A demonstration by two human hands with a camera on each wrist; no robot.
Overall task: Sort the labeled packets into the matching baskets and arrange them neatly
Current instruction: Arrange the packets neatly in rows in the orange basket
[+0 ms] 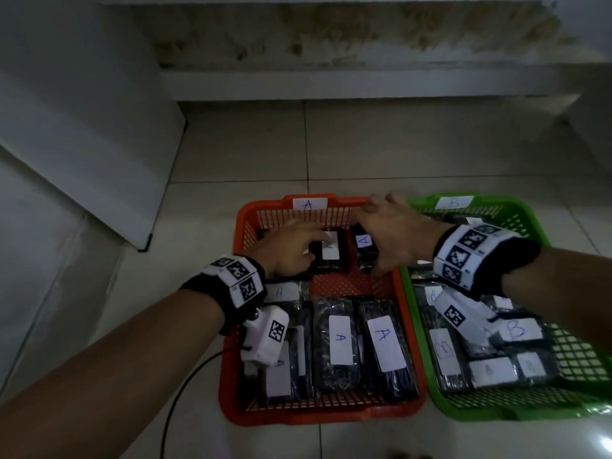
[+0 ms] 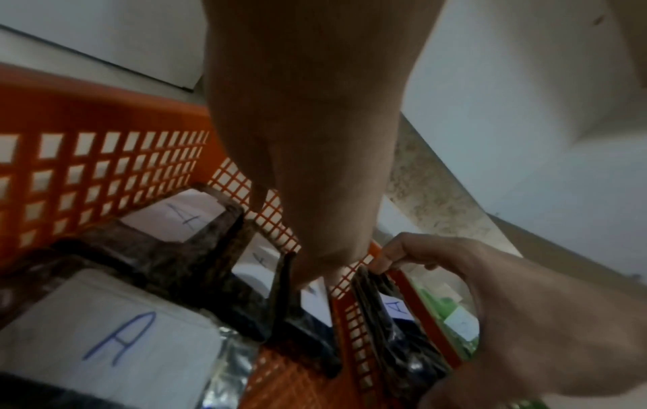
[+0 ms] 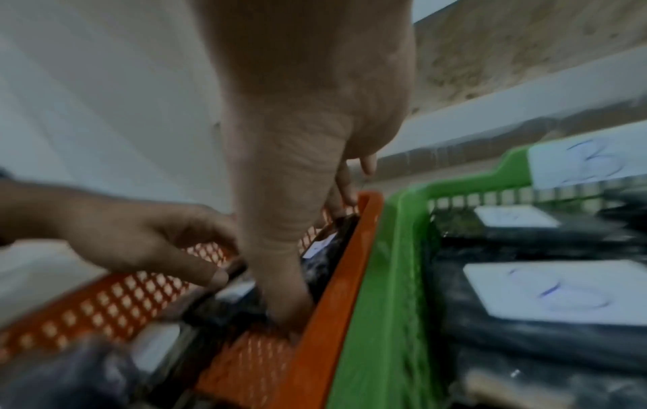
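An orange basket (image 1: 314, 417) tagged A holds several dark packets with white A labels. My right hand (image 1: 394, 233) grips one A packet (image 1: 364, 246) in the back right corner, thumb at its near end and fingers over its far edge (image 2: 395, 307) (image 3: 322, 246). My left hand (image 1: 291, 250) lies with its fingers on the neighbouring A packet (image 1: 331, 256) in the back row, fingertips touching its edge. Two more A packets (image 1: 339, 339) lie side by side in the front row. The green basket (image 1: 480, 414) tagged B sits to the right, full of B packets (image 1: 443, 352).
Both baskets stand side by side on a tiled floor (image 1: 364, 154). A white board (image 1: 82, 144) leans at the left. A black cable (image 1: 185, 392) runs by the orange basket's left front corner. A stained wall ledge (image 1: 331, 84) crosses the back.
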